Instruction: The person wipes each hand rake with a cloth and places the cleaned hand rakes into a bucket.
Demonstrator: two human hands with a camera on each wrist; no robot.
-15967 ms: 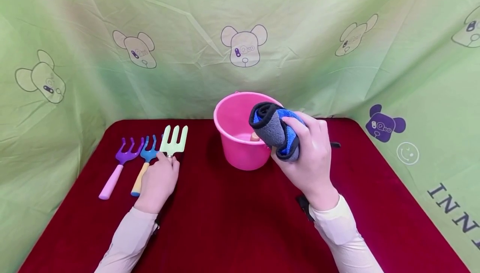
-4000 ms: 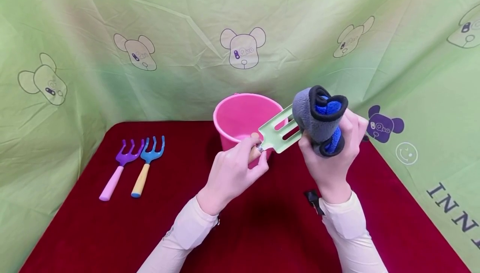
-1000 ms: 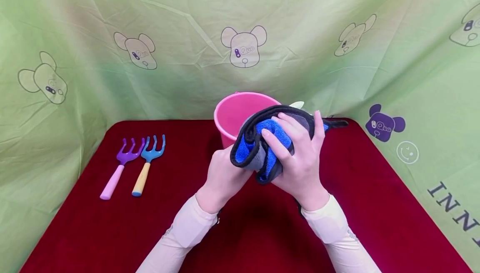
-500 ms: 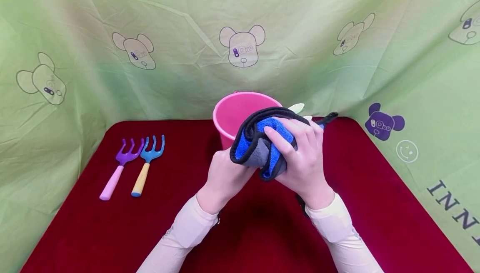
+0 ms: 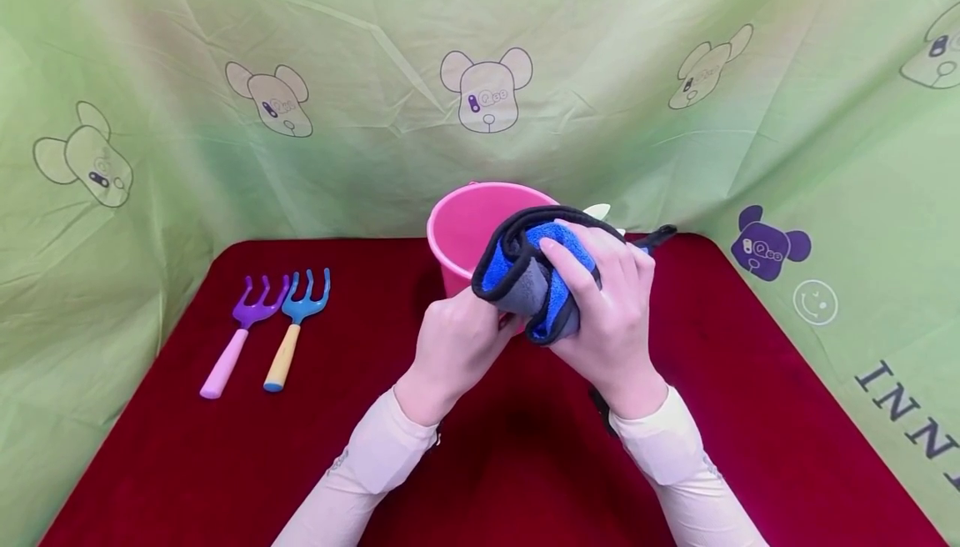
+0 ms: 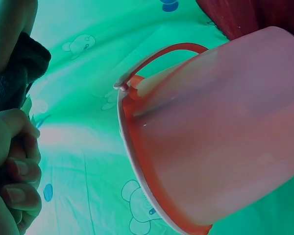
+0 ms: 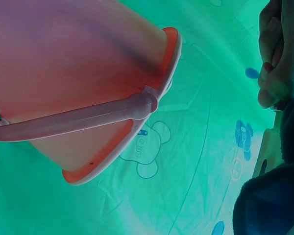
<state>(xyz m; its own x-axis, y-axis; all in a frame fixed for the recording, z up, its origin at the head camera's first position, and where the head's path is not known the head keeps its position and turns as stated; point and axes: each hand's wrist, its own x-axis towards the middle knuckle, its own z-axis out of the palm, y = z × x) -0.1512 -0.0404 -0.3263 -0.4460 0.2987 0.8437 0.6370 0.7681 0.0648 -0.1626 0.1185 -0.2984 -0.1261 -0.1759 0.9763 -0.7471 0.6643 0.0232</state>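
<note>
In the head view my right hand (image 5: 611, 313) grips a bunched blue and grey towel (image 5: 528, 280) with black edging. The towel wraps a pale green garden hand fork (image 5: 597, 212), whose tine tips show past its far side. My left hand (image 5: 457, 347) holds the fork by its handle, which is mostly hidden behind the towel. A strip of the fork's green head (image 7: 270, 147) shows in the right wrist view, between the left hand and the towel. Curled fingers of the left hand (image 6: 19, 171) appear in the left wrist view.
Just behind the hands stands a pink bucket (image 5: 450, 238), partly covered by the towel. A purple hand rake (image 5: 255, 309) with a pink handle and a blue hand rake (image 5: 303, 305) lie side by side at the left of the red-covered table (image 5: 225, 464).
My left hand lifted the green fork from beside the rakes and brought it to the towel. The towel went round its head; over the last half second it shifted slightly up and right.
</note>
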